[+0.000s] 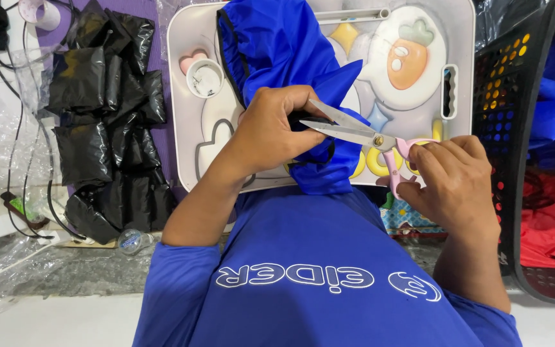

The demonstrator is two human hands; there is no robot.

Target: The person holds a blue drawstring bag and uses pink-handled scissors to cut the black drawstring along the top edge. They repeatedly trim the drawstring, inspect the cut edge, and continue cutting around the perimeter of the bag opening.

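left hand (pixel 276 132) fingers closed, pinching blue garment (pixel 277 45) | right hand (pixel 454 183) gripping pink-handled scissors (pixel 361 136), blades open | risk: blades near left fingertips; a slip likely nicks skin or cloth

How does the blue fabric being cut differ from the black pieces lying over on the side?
The blue garment is one large piece, draped over the white tray and pinched by the left hand; the black pieces are many small folded bundles, stacked untouched beside the tray. The blue garment sits between the open scissors blades held by the right hand; the black pieces lie away from both hands. Both look thin and slightly shiny.
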